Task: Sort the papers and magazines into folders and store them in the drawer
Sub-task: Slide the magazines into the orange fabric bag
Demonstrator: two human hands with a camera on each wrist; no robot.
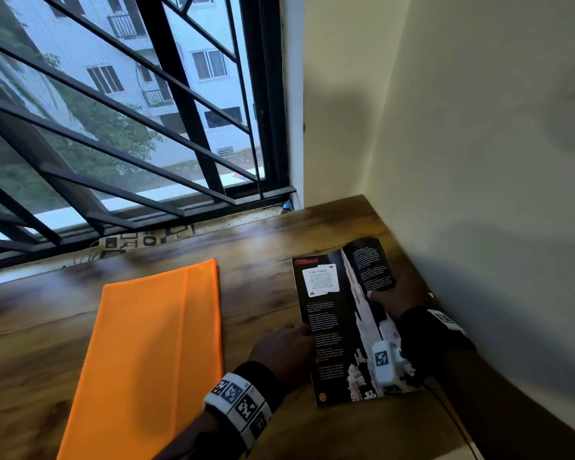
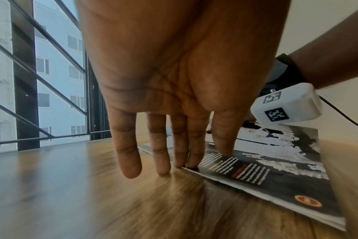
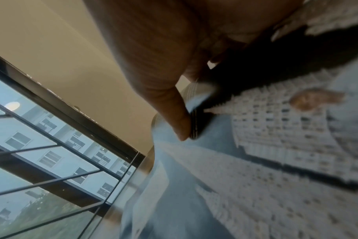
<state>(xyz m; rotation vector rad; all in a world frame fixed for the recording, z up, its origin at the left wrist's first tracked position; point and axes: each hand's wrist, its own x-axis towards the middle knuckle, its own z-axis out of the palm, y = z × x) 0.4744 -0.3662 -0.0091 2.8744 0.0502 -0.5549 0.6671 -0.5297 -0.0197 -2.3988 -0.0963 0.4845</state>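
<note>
An open magazine (image 1: 332, 327) with dark pages and a white card-tower picture lies at the right of the wooden desk (image 1: 263, 247). My left hand (image 1: 299, 328) has straight fingers. Its fingertips (image 2: 191, 165) touch the magazine's (image 2: 266, 169) left edge and the thumb rests on the page. My right hand (image 1: 375, 295) is on the right-hand page, which curls upward. In the right wrist view its thumb (image 3: 180, 126) pinches a bunch of the magazine's (image 3: 276, 145) page edges. An orange folder (image 1: 153, 353) lies closed and flat to the left of both hands.
A barred window (image 1: 113, 127) runs along the desk's far side, with patterned paper (image 1: 140, 242) on the sill. A cream wall (image 1: 478, 194) closes off the right side, close to the magazine. A thin black cable (image 1: 448, 413) trails from my right wrist.
</note>
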